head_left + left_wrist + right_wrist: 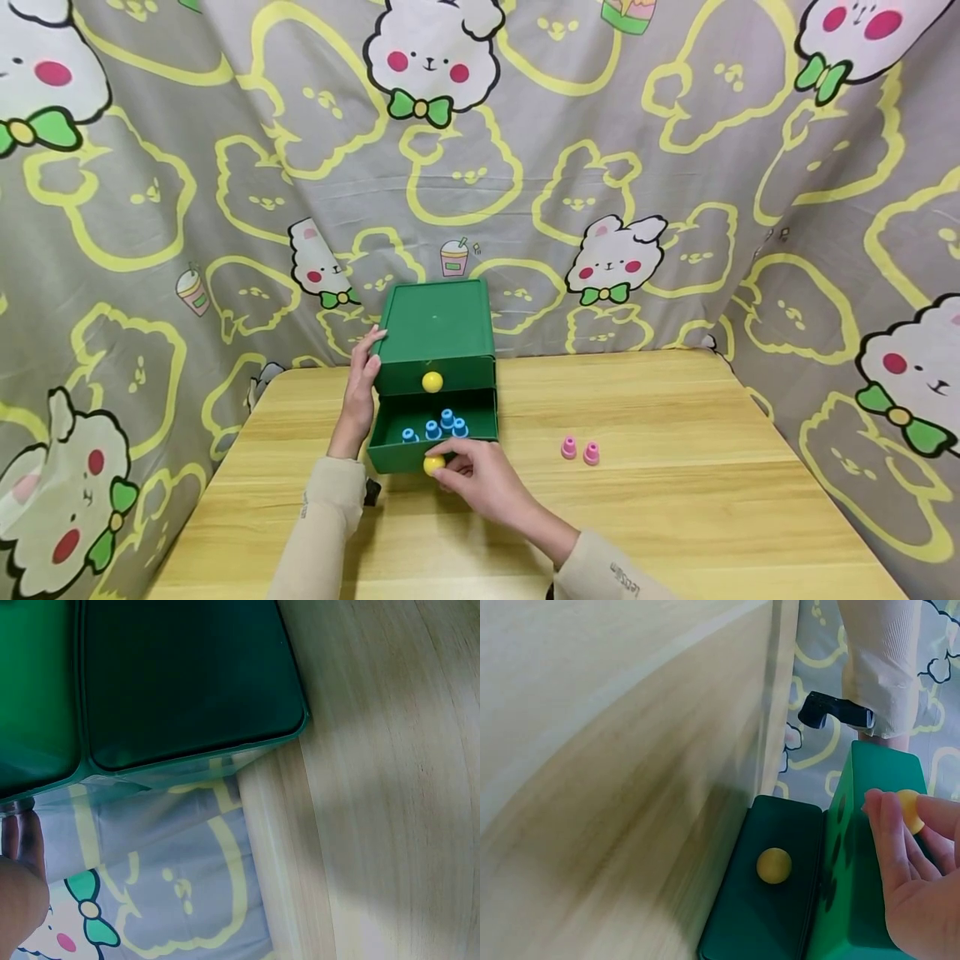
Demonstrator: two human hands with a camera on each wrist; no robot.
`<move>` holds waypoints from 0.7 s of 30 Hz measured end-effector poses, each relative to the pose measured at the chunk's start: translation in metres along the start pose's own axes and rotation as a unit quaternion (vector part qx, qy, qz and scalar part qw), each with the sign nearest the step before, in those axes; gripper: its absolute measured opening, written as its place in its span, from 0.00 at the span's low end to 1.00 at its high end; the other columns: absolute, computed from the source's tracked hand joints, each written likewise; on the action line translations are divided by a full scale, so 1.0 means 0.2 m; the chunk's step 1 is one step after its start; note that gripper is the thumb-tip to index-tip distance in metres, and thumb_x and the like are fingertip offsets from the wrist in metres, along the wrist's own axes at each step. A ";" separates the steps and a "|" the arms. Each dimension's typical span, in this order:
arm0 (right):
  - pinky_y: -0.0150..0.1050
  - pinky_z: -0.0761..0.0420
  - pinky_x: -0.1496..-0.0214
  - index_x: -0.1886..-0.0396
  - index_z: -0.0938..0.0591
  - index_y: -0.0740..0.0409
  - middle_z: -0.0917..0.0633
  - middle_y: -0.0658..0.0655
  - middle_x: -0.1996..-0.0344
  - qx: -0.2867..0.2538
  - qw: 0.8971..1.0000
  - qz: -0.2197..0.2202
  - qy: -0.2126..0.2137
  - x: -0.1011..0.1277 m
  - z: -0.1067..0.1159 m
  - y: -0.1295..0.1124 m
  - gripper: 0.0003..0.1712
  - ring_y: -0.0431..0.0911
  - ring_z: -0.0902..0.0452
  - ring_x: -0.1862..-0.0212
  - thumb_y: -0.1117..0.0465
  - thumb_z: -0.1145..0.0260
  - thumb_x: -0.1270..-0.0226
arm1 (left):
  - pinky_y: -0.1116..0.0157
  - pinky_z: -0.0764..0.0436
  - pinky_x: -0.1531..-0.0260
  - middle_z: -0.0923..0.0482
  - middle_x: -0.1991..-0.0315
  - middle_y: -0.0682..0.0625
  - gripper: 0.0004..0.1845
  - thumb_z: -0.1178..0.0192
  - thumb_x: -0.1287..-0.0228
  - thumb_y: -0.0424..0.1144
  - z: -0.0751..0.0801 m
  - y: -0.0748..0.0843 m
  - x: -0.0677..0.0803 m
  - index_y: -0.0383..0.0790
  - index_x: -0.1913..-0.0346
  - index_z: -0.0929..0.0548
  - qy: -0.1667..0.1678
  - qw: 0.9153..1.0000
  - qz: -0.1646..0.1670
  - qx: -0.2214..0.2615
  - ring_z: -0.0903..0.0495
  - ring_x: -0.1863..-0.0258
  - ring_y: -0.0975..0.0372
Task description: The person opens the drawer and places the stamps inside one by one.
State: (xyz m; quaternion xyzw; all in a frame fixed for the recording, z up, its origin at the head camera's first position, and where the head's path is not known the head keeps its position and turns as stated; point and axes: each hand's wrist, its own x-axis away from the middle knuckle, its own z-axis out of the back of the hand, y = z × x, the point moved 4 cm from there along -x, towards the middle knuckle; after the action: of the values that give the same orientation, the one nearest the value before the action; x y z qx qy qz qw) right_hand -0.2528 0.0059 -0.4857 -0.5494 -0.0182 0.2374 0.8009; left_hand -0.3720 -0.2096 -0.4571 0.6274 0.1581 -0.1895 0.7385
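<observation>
Bottom drawer (435, 433) of green box (437, 333) pulled out. Right hand (480, 479) pinches its yellow knob (433, 465). Left hand (362, 385) flat on box side, fingers straight. Looks like drawer step; next move needs straight slide. Count: four blue pieces (435, 427) in drawer, two pink pieces (580, 450) on table (675, 500), two yellow knobs.

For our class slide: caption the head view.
Right hand pinches the open lower drawer's yellow knob; left hand steadies the green cabinet.
</observation>
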 end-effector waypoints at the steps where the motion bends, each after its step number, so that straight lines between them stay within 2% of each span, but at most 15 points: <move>1: 0.31 0.16 0.64 0.49 0.11 0.50 0.10 0.49 0.64 0.000 1.000 0.002 0.000 0.00 0.00 0.00 0.12 0.34 0.16 0.69 0.61 0.28 0.30 | 0.33 0.60 0.24 0.53 0.16 0.46 0.27 0.61 0.19 0.41 0.00 -0.03 0.00 0.39 0.22 0.37 0.002 1.000 -0.002 0.000 0.56 0.18 0.45; 3: 0.31 0.17 0.65 0.49 0.11 0.50 0.09 0.51 0.64 -0.001 1.000 0.005 0.000 -0.01 0.00 0.00 0.12 0.37 0.15 0.68 0.61 0.28 0.30 | 0.33 0.60 0.24 0.52 0.16 0.48 0.27 0.61 0.19 0.41 0.01 -0.08 -0.01 0.42 0.22 0.36 0.005 1.000 -0.006 -0.002 0.55 0.18 0.47; 8: 0.31 0.17 0.65 0.48 0.11 0.52 0.09 0.58 0.64 -0.009 1.000 0.002 -0.006 -0.03 0.01 0.00 0.12 0.49 0.12 0.67 0.62 0.29 0.30 | 0.34 0.58 0.24 0.50 0.17 0.53 0.26 0.60 0.18 0.44 0.01 -0.09 -0.01 0.46 0.23 0.35 0.005 1.000 -0.011 -0.005 0.53 0.18 0.49; 10: 0.31 0.16 0.65 0.48 0.12 0.52 0.09 0.57 0.64 -0.009 1.000 -0.001 -0.008 -0.03 0.01 0.00 0.12 0.50 0.12 0.67 0.62 0.29 0.29 | 0.34 0.58 0.24 0.50 0.17 0.54 0.26 0.60 0.18 0.45 0.01 -0.08 -0.01 0.47 0.23 0.34 0.006 1.000 -0.014 -0.006 0.52 0.18 0.50; 16: 0.31 0.16 0.66 0.48 0.12 0.52 0.09 0.52 0.65 -0.008 1.000 -0.003 -0.011 -0.05 0.01 0.02 0.12 0.43 0.13 0.69 0.62 0.29 0.29 | 0.33 0.58 0.24 0.50 0.17 0.55 0.26 0.59 0.18 0.46 0.01 -0.08 -0.01 0.49 0.23 0.34 0.006 1.000 -0.015 -0.009 0.53 0.18 0.50; 21: 0.31 0.16 0.66 0.47 0.12 0.52 0.09 0.51 0.67 -0.004 1.000 0.000 -0.013 -0.07 0.02 0.02 0.12 0.34 0.16 0.71 0.62 0.29 0.29 | 0.34 0.59 0.24 0.51 0.17 0.50 0.26 0.60 0.18 0.43 0.01 -0.08 -0.02 0.43 0.23 0.35 0.007 1.000 -0.015 -0.004 0.54 0.18 0.48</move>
State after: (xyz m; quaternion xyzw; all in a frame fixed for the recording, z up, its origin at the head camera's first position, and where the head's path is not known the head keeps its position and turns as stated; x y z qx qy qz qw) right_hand -0.2669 0.0044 -0.4844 -0.5494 -0.0291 0.2445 0.7984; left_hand -0.3820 -0.2133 -0.4686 0.6237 0.1738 -0.1956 0.7366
